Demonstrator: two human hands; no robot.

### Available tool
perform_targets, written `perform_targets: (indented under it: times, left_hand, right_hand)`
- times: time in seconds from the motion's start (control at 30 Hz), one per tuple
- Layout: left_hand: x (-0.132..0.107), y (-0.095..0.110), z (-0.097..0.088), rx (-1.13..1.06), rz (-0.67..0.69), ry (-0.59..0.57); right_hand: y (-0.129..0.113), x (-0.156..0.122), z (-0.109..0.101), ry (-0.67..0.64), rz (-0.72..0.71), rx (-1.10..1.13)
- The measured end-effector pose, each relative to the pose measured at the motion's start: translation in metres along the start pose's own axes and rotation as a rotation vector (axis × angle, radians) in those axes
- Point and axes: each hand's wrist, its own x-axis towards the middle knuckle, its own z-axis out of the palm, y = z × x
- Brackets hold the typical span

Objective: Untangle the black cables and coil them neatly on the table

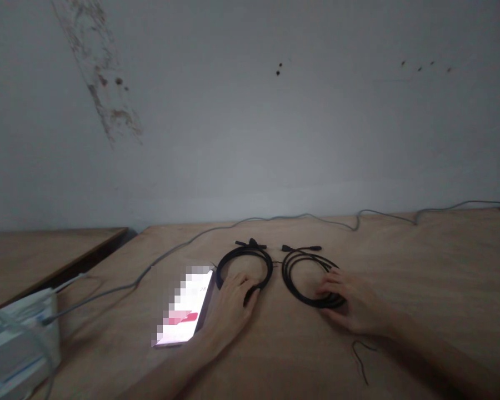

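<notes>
Two coiled black cables lie side by side on the wooden table. My left hand point(236, 294) is closed over the lower edge of the left coiled cable point(221, 261), its fingers hiding part of the loop. The plug ends of that coil rest at its top, and thin tie ends stick out at its sides. On the right coiled cable point(289, 280), my right hand point(345, 300) grips the right side between thumb and fingers. Its two connector ends point out at the top. Below my right hand lies a loose thin dark tie point(360, 361), bent in the middle.
A phone point(187, 311) with a lit screen lies left of my left hand. At the far left stands a white box-like item point(20, 339) with cords. A grey cord point(170, 250) runs along the table's back by the wall. A gap separates another table point(37, 250).
</notes>
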Motion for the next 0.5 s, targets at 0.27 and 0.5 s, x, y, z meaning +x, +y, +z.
perform_targets:
  times: [0.27,0.5]
  left_hand:
    - [-0.004,-0.003,0.003,0.037,0.031,-0.010]
    - [-0.003,-0.007,0.004,0.054,-0.024,-0.070]
  right_hand:
    - [-0.008,0.002,-0.011,-0.063,-0.023,0.072]
    - [-0.018,-0.008,0.004,-0.024,-0.088,0.144]
